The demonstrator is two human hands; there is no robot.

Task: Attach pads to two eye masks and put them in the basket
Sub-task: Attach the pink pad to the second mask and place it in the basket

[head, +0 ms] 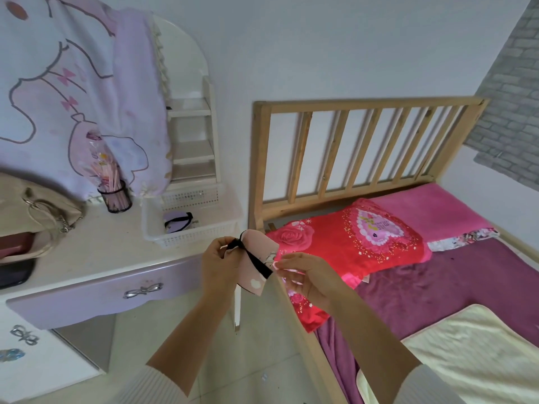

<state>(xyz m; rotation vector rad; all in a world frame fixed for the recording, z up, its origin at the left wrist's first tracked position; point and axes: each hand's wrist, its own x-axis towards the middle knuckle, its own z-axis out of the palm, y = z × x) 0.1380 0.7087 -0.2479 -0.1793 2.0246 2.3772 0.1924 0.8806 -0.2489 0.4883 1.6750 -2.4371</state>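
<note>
A pink eye mask (260,248) with a black strap hangs in the air between the dressing table and the bed. My left hand (219,258) pinches its upper left end at the strap. My right hand (303,275) grips its lower right edge. A purple eye mask (177,221) with a black strap lies inside the white plastic basket (151,225) on the dressing table, to the upper left of my hands. No separate pad shows.
The white dressing table (96,258) holds a beige handbag (38,217) and a black mesh pen cup (115,198). A printed cloth (73,91) drapes its mirror. The wooden bed (370,147) with a red pillow (350,243) stands at right.
</note>
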